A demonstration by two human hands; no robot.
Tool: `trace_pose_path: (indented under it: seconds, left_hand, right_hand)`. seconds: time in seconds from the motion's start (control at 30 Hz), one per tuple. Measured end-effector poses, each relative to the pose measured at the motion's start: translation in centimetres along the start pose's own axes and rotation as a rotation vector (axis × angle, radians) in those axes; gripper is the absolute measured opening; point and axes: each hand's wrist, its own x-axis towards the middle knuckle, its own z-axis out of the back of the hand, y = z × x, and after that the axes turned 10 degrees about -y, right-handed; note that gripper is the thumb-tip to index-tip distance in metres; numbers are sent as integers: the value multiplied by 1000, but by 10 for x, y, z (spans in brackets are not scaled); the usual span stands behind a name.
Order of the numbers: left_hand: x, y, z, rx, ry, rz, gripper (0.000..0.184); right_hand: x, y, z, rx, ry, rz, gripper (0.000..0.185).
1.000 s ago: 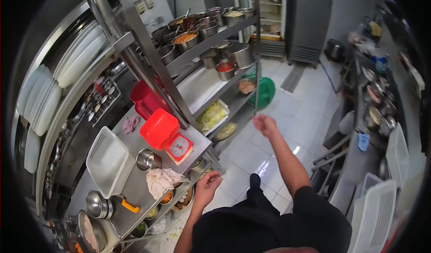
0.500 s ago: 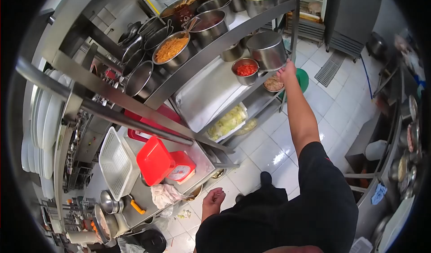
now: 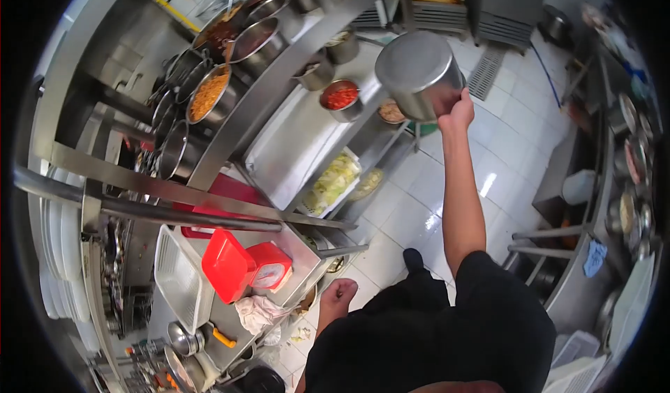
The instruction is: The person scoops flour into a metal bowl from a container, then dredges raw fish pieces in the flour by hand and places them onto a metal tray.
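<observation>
Lifted from the right end of the middle shelf since the earlier frame, the metal pot is now held out in front of that shelf, its flat, closed face turned up toward the camera. Nearest the body, the left hand is held low beside the counter, fingers loosely curled; whether they are fully clenched cannot be told. On the counter, a pale crumpled cloth lies at the edge, near a red scale and a white perforated basket. Farther out, at the end of the extended arm, the right hand has its fingers grasping the pot at its lower side. Beyond, the middle shelf carries a small pot of red food; cut greens sit in a tray below. Along the upper shelf stands a pot of orange shreds, among other pots.
</observation>
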Motion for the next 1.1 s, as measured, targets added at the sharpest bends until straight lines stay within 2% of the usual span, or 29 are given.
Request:
trace_pose_path:
  seconds: [0.07,0.13,0.17,0.2,0.23,0.37,0.47,0.5,0.6,0.73,0.83,0.93,1.03,1.1]
  left_hand:
    - [7,-4,-6,45,51,-102,14]
    - [10,-35,-18,-159,127,-114,16]
    - [14,-50,-22,-133,172,-182,18]
    - [16,-64,-28,-109,213,-249,19]
    - [12,-80,-37,-225,275,-230,21]
    - [-28,-103,-50,-455,573,-61,33]
    - [-67,-76,-42,-359,817,30,37]
    - [-77,-63,-39,-299,838,66,31]
    - [-119,-28,-27,-134,927,-43,24]
    - [-174,13,-11,32,1063,11,18]
    - [-207,54,2,125,1198,44,18]
    - [-249,88,11,191,1258,30,18]
    - [-297,119,15,294,1349,35,19]
    - [-342,149,15,371,1446,17,21]
  right_hand:
    - [-73,55,26,-117,91,219,24]
    - [-120,89,64,-649,207,702,30]
    - [-138,93,85,-765,298,960,25]
    - [-174,102,98,-819,412,1324,19]
    - [-193,107,117,-942,510,1589,21]
    - [-285,123,211,-1220,644,1750,28]
    - [-359,132,293,-1423,736,1745,22]
    - [-382,136,316,-1486,756,1705,21]
    - [-440,142,378,-1555,671,1646,21]
    - [-519,145,446,-1658,458,1452,23]
    - [-585,148,483,-1456,193,1328,20]
    - [-660,172,529,-1302,-246,1170,20]
    - [-729,185,600,-1114,-982,966,13]
    - [-777,174,677,-872,-1287,856,16]
